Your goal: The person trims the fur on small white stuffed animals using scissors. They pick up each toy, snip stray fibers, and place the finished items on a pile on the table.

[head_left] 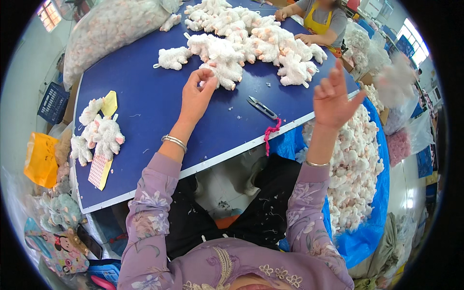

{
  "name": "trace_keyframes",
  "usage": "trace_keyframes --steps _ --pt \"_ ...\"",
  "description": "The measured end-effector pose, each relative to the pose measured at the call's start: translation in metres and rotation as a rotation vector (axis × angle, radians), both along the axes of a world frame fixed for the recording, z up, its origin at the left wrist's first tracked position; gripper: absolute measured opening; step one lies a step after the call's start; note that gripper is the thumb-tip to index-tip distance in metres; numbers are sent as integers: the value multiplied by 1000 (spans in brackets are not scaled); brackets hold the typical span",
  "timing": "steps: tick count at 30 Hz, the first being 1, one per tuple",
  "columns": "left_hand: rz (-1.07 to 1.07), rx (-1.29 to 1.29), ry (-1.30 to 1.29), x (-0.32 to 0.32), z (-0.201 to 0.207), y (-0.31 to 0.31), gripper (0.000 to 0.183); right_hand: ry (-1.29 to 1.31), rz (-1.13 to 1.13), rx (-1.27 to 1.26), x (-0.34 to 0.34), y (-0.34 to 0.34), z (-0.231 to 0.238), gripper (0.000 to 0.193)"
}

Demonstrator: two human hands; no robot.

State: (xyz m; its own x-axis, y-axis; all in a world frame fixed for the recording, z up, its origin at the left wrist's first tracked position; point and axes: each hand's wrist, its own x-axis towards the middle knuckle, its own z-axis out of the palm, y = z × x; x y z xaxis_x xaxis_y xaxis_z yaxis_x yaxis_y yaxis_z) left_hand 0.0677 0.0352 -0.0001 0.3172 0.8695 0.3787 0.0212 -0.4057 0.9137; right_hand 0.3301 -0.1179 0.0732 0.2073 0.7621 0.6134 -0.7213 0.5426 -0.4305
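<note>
My left hand [199,94] is closed over the table, thumb and fingertips pinched at the edge of a white plush toy [224,71]. Whether it grips that toy or some small piece cannot be made out. My right hand [333,99] is raised past the table's right edge, fingers apart, holding nothing. To its right, a pale plush shape [396,77] is blurred, seemingly in the air. Many more fluffy white plush toys [263,41] with pink parts are heaped at the far side. Thread snips [261,107] with a pink cord [271,129] lie between my hands.
The blue table [159,121] has a white edge. At its left sit several plush toys [107,135] and a pink-checked sheet [100,170]. A blue-lined container [360,169] full of small plush stands right. A stuffed clear bag [116,34] and a co-worker [321,21] are at the back.
</note>
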Motion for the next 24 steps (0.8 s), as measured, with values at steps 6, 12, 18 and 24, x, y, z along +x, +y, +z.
trace_keyframes --steps 6,12,18,24 --pt "287 606 716 26 -20 18 48 -533 -438 -511 -60 43 -65 26" --pt "226 434 470 16 -23 26 38 -853 -396 -647 -78 42 -72 23" --pt "112 762 266 7 4 -28 37 -583 -161 -754 -88 35 -64 34" --pt "47 605 18 21 12 -61 58 -457 -242 -534 -99 46 -67 34"
